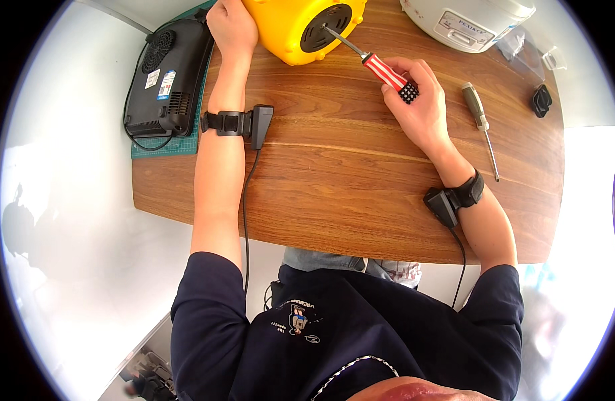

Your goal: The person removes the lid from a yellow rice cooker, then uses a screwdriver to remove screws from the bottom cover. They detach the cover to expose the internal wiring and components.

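Observation:
My right hand [419, 100] is closed around the handle of a screwdriver [386, 71], striped red and white with a dark, white-dotted end. Its metal shaft points up and left, and the tip meets the middle of a black slotted disc [326, 28]. That disc is set in a bulky yellow plastic housing [280, 33] with rounded knobs round its face, cut off by the top edge. Against the housing's left side, my left hand [232, 28] is curled and holds it; some of its fingers are out of sight.
A second screwdriver [476, 110] lies right of my right hand. Farther right are a small black part [541, 101] and a clear plastic bag [519, 50]. A white appliance [464, 30] stands at the back. At left, a black appliance [166, 80] sits on a green mat [147, 148].

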Available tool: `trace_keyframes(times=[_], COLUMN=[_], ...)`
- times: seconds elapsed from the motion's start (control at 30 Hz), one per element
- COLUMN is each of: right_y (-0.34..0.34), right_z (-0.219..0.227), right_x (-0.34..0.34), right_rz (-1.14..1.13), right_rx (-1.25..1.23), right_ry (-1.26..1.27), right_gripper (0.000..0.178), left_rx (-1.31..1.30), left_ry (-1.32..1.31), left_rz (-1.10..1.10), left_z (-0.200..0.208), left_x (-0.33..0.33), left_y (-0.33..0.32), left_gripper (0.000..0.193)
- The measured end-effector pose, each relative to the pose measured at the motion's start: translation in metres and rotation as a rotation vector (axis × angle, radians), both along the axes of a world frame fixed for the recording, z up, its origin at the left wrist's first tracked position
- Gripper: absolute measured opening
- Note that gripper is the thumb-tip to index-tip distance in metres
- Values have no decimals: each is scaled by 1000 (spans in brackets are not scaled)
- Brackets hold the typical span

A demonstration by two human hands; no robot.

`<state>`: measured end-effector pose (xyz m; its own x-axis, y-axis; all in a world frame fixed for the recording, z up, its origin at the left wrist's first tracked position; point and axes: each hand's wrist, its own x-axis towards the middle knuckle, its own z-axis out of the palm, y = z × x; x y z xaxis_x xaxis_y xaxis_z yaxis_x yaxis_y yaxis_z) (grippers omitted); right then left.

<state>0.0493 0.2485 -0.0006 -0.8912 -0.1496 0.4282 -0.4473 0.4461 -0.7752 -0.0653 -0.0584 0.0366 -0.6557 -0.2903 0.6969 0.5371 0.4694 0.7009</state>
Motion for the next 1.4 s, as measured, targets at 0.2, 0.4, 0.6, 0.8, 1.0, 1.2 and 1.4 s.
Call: trace_keyframes(times=[0.2, 0.4, 0.6, 0.8, 1.0, 1.2, 1.4], right_y=[2, 2, 8, 10, 6, 13, 21], right_z=[-4, -2, 10, 4, -4, 6, -11], right_x=[2, 1, 5, 3, -6, -3, -16], right_rz=[-54, 34, 77, 97, 49, 67, 76], right_rx=[-185, -461, -550, -372, -622, -678, -517], right_ry=[-36, -90, -358, -330, -171, -477, -148], right_gripper=[33, 39, 40, 39, 42, 42, 46], left_rx=[-4, 5, 4, -14, -30, -37, -83], left_ry=[5, 15, 26, 28, 22, 24, 37], left_rz=[-1, -5, 5, 45, 87, 131, 185], left_z=[-1, -1, 0, 1, 4, 6, 12], left_x=[-1, -2, -1, -1, 2, 6, 8], left_y=[-1, -1, 1, -3, 1, 6, 16], left_gripper=[50, 48, 48, 49, 50, 48, 47])
